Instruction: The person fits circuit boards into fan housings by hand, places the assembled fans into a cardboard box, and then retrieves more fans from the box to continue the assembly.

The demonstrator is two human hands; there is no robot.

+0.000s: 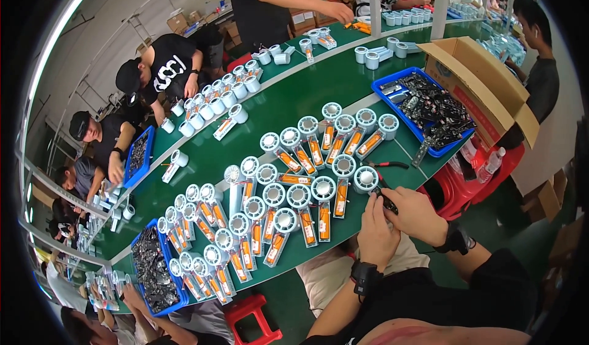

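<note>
At the near table edge, my left hand [375,231] is closed around the lower end of a light-blue plastic housing with a round, vented head [366,179]. My right hand [418,215] is pinched on a small black circuit board [389,205], right beside the left fingertips. The fingers hide most of the housing's handle and part of the board. Just beyond lies a pair of hand cutters with red handles [390,164]. Several similar housings with orange batteries [324,222] in their handles lie in rows to the left.
A blue tray of black circuit boards [451,150] sits at the right, before an open cardboard box [472,81]. Another blue tray [184,296] stands at the left. Co-workers [162,62] work across the green table [294,99]. Red stools [254,320] stand below the table.
</note>
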